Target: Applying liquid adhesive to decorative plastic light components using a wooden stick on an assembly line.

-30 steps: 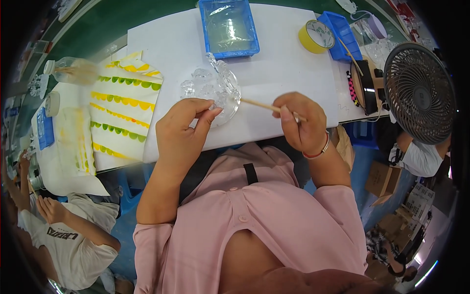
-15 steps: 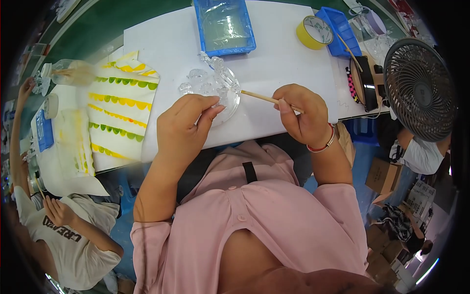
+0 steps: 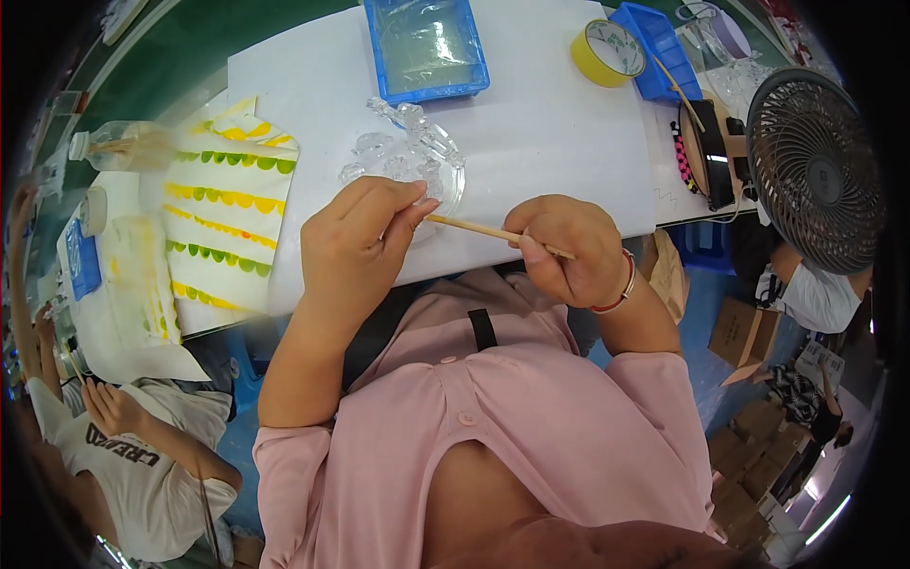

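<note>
My right hand (image 3: 572, 248) is closed round a thin wooden stick (image 3: 474, 229), which slants left to the fingertips of my other hand. My left hand (image 3: 353, 235) is pinched, thumb against index finger, at the stick's left tip; what lies between those fingers is too small to make out. Just beyond the left fingers are clear plastic pieces (image 3: 431, 142) on the white table sheet (image 3: 540, 123), among them a round dish-like part and a knobbly curved strip. The left hand partly hides them.
A blue tray lined with clear film (image 3: 428, 52) stands at the back. Yellow tape (image 3: 608, 53), a blue bin (image 3: 654, 43), a phone (image 3: 718, 156) and a black fan (image 3: 815, 161) are right. Patterned cloth (image 3: 227, 209) and a plastic bottle (image 3: 118, 147) lie left, beside a co-worker (image 3: 142, 465).
The right hand has moved slightly left and nearer me. The stick's tip has gone from the clear dish's edge to my left fingertips. The left hand has barely moved.
</note>
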Demonstrator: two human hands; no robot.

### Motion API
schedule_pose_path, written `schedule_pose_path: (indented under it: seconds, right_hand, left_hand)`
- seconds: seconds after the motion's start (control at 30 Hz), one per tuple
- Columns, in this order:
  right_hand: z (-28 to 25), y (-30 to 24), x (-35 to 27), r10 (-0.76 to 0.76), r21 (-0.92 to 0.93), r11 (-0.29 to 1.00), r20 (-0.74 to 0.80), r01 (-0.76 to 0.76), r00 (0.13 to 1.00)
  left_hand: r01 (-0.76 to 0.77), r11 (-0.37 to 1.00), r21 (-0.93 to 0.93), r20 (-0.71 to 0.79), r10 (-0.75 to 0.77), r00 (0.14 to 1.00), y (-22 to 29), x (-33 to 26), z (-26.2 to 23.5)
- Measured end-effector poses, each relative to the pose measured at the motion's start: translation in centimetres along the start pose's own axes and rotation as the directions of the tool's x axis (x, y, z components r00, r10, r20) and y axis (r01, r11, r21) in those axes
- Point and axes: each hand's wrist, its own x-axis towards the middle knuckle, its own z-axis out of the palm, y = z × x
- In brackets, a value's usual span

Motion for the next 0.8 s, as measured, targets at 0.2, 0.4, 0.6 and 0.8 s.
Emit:
schedule_pose_path:
  seconds: [0.2, 0.4, 0.6, 0.8]
  right_hand:
    - [-1.0, 0.5, -0.4, 0.133, -0.089, 0.987, -0.032, -0.136, 0.991]
    - [-1.4, 2.6, 0.7, 0.119, -0.157, 0.979, -0.105, -0.134, 0.987]
    - [-1.4, 1.3, 0.0, 0.05, -0.197, 0.979, -0.024, -0.053, 0.998]
    - [-0.3, -0.2, -0.9, -0.003, -0.019, 1.0, 0.032, 0.004, 0.999]
  left_hand:
    - [-0.033, 0.999, -0.023, -0.017, 0.033, 0.999, -0.3, -0.3, 0.2]
    - [-0.025, 0.999, 0.041, 0.008, 0.025, 1.0, 0.0, -0.1, 0.2]
    - [0.006, 0.999, 0.042, -0.004, -0.006, 1.0, 0.1, 0.1, 0.1]
    - [-0.002, 0.999, 0.037, 0.04, 0.0, 0.999, -0.3, 0.4, -0.2]
